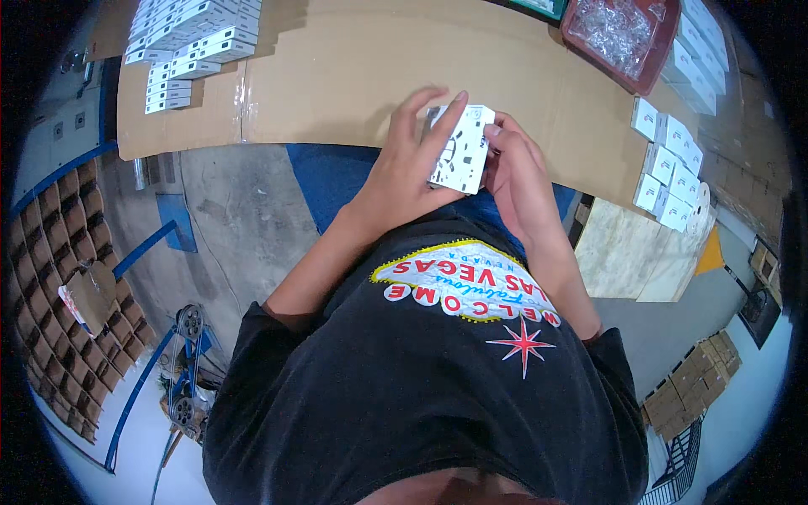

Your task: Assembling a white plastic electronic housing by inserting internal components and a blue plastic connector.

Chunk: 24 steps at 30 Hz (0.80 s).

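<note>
A small white box (465, 162) with black printed marks is held between my two hands, over the near edge of the cardboard-covered table. My left hand (407, 160) grips its left side, with the thumb under the near edge and one finger reaching across the top face. On the right side, my right hand (515, 164) closes on the box with its thumb at the upper right edge. The fingers of the right hand are partly hidden behind the box.
Stacks of white boxes (202, 42) stand at the far left of the table (337, 67). A red tray (576, 35) with crumpled clear plastic sits at the far right. More white boxes (669, 168) are piled at the right edge. A belt-and-pulley machine (189, 362) stands at the lower left.
</note>
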Motion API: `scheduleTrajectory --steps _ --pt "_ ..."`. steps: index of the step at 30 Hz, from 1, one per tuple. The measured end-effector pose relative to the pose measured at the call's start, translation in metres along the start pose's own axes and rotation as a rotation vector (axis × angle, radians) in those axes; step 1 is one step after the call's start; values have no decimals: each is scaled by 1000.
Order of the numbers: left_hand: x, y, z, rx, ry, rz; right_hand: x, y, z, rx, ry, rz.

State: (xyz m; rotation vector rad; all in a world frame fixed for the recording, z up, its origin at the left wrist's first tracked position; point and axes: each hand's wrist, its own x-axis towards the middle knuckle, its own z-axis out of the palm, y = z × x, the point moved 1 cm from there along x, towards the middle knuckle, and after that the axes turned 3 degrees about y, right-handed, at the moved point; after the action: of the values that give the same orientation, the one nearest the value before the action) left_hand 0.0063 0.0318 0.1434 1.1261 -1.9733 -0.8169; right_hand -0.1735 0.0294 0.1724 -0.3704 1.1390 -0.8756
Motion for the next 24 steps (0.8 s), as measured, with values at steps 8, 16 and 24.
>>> scheduleTrajectory --steps 8,16,24 --pt "-10 -5 3 33 108 -86 -1 7 6 -102 73 -43" --pt "-20 -11 5 -40 61 -194 -5 4 3 -5 56 -8" --pt "-25 -11 -2 -96 -86 -133 -14 0 2 -135 53 61"
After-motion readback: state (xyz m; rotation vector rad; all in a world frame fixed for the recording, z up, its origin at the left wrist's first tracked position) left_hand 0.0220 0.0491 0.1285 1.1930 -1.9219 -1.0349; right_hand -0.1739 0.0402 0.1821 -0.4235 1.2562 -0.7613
